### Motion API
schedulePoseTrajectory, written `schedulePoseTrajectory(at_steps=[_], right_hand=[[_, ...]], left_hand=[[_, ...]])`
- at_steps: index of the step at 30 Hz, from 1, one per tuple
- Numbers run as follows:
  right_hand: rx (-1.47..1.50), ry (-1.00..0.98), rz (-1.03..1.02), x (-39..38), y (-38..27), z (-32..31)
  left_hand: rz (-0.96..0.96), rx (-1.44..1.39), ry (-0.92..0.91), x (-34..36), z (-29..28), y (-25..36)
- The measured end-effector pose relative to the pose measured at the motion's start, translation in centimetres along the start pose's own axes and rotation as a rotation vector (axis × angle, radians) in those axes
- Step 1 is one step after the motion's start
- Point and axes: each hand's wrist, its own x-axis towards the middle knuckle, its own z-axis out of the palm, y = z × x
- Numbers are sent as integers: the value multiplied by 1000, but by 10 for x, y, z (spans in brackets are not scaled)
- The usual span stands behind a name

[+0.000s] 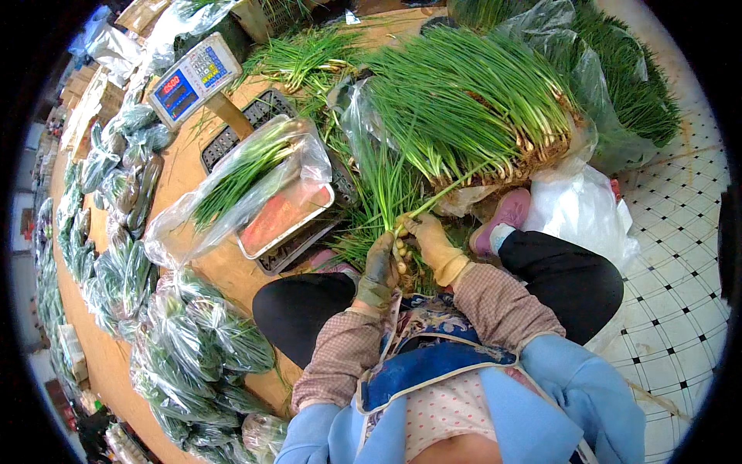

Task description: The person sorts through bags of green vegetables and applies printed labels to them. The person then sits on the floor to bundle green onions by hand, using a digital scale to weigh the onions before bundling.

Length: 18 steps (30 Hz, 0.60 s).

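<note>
My left hand, in a dirty glove, is closed round a bunch of spring onions; the leaves point away from me and the pale bulbs show beside my fingers. Pinched in my gloved right hand, right against the bunch, is a single spring onion stalk reaching up to the right. Just beyond my hands lies a large pile of spring onions on clear plastic, roots toward the right. To the left, a clear bag with spring onions inside rests over the scale's red-and-white tray.
The scale's display head stands on a post at the back left. Several filled bags of greens crowd the brown floor at left. More loose spring onions lie at the back. A white plastic bag sits on the tiled floor beside my right leg.
</note>
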Motion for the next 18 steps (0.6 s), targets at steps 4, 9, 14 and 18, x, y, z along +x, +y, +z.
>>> schedulePoseTrajectory(at_steps=[4,9,14,18], right_hand=[[268,-33,198,22,2,-32],[-1012,-50,261,21,-12,-33],[-552,-100,-263,32,-15,-16],[-326,-143,-4,18,-31,14]], left_hand=[[-54,-266,-83,11,-9,2],[-48,-174,-41,15,-8,4],[-121,-171,-19,20,5,0],[-94,-100,52,18,5,4]])
